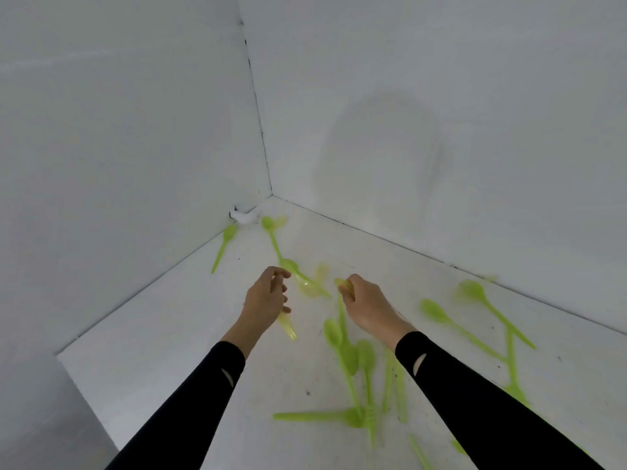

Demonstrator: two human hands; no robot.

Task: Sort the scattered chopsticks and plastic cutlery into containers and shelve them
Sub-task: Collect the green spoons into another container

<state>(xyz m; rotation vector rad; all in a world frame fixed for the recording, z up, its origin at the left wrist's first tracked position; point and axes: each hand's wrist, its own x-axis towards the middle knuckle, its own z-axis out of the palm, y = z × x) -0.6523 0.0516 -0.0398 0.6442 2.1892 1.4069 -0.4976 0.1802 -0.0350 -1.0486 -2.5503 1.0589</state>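
Note:
Several green plastic spoons and forks lie scattered on a white table (169, 320) set in a corner. My left hand (268, 296) holds a yellow plastic utensil (287, 329) whose end sticks out below the palm. My right hand (364, 305) pinches another yellow utensil (343, 283) at its fingertips. Between the hands lie a green spoon (291, 266) and pale yellow pieces (312, 286). More green spoons (334, 334) and a green fork (359, 417) lie near my right forearm. No chopsticks or containers are in view.
White walls close the table at the left and back, meeting in a corner (271, 193). A small white object (244, 217) sits by the left wall. Green spoons (475, 293) lie at the right, one spoon (227, 237) along the left wall. The table's left edge drops off.

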